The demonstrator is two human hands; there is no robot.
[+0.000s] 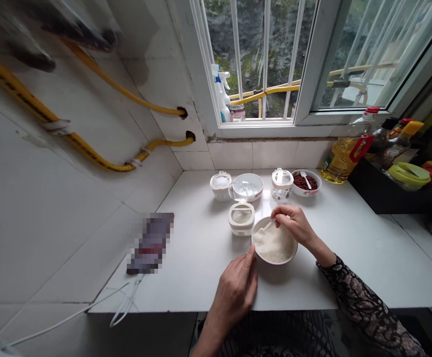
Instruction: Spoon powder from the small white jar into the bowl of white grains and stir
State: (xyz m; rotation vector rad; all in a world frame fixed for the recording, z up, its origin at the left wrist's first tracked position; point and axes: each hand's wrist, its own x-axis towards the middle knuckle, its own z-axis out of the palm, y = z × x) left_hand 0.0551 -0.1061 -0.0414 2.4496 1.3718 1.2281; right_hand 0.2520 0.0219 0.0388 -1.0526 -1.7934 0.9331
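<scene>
Item, our right hand (293,225): thumb and fingers pinched together on the handle of a small white spoon (268,226), its head tilted down into the pale, grainy contents (275,248) of the near bowl. Item, our left hand (237,285): touching the left side of that near bowl (276,263) at the rim; we cannot tell whether its fingers clamp the wall or merely steady it. The near bowl stands upright on the white countertop (201,243), towards the edge nearest us. Item, one square lidded jar (241,229), just beside the bowl on its left. Behind these we list, left to right: a canister with white contents (221,187); a white bowl with a patterned outside (262,188), its contents unclear to us; a clear jar with a pale lid (281,187); and a bowl of dark red pieces (319,184) with a second white spoon (306,180) lying in it. Further right we count a red-capped bottle of yellow oil (339,156) and a black bin (370,191) holding assorted bottles and lidded containers. At left, one pixelated dark object (151,243) lies near the wall, with a white cable (128,300) beside it.
</scene>
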